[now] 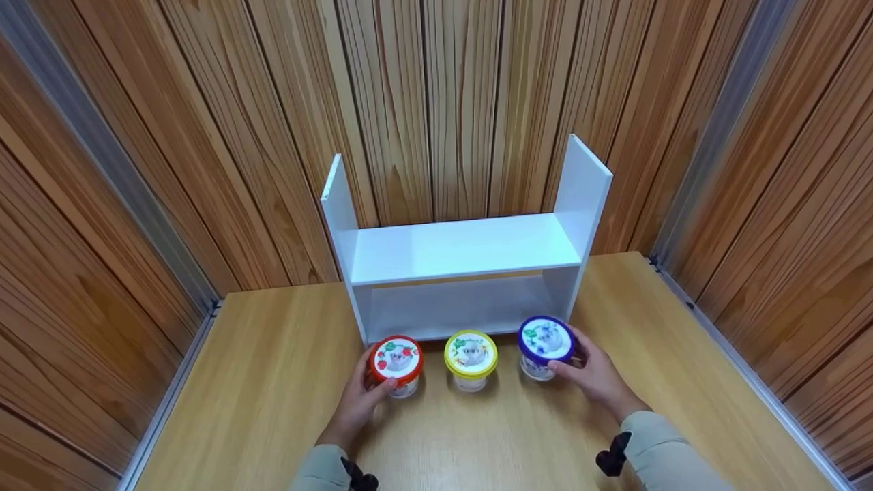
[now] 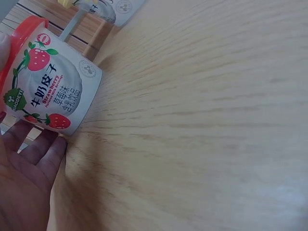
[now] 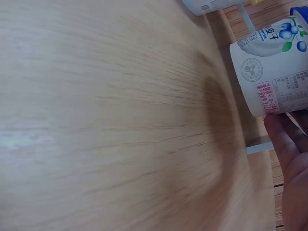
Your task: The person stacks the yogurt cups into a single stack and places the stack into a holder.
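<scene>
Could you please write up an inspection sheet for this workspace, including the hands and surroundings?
Surface: wood-grain table, light brown.
Job's things: red-lidded cup, yellow-lidded cup and blue-lidded cup, side by side before a two-level white shelf; strawberries printed on the red-lidded one, blueberries on the blue-lidded one.
Clutter: nothing seen.
Left hand: grips the red-lidded cup.
Right hand: grips the blue-lidded cup.
Cables: nothing seen.
Surroundings: wood-patterned walls behind and on both sides.

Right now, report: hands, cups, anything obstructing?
Left fingers gripping red-lidded cup. Right fingers gripping blue-lidded cup. Yellow-lidded cup between, untouched. White shelf behind.
</scene>
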A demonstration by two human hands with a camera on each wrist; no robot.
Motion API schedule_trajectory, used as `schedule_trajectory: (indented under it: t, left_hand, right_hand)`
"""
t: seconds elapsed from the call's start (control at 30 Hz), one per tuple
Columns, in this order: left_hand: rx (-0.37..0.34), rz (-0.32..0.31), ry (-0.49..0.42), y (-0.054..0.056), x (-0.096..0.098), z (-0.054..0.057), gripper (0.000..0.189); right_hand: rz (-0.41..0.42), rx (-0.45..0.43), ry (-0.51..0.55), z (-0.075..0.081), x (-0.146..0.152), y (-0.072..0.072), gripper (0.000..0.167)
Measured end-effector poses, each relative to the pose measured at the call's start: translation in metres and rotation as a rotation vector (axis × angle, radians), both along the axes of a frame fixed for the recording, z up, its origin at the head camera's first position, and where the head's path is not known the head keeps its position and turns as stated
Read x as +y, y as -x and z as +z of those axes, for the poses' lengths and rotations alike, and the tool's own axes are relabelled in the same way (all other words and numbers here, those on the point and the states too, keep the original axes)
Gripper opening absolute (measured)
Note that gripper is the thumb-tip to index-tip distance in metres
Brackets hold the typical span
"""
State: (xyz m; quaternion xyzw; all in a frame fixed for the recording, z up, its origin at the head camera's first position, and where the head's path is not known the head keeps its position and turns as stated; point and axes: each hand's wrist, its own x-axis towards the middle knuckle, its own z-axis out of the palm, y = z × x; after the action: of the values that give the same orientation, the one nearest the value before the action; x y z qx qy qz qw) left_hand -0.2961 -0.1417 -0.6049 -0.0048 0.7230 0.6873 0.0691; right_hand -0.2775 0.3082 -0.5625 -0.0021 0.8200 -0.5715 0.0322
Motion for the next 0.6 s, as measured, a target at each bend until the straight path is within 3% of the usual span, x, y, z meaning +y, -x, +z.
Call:
schedule_trajectory:
  t: [0.13,0.33,0.6]
  left_hand:
    - [-0.008,0.012,-0.002,0.002,0.001,0.0,0.103]
    - [0.046,-0.009,0.01,-0.003,0.001,0.0,0.098]
    - [0.019,-0.019,-0.006,0.0,0.003,0.001,0.098]
  right_hand:
    - [0.0,0.007,-0.007,0.003,0.0,0.0,0.104]
    - [0.011,0.032,-0.025,0.007,-0.002,0.0,0.103]
    - [0.017,0.048,-0.031,0.016,-0.005,-0.002,0.104]
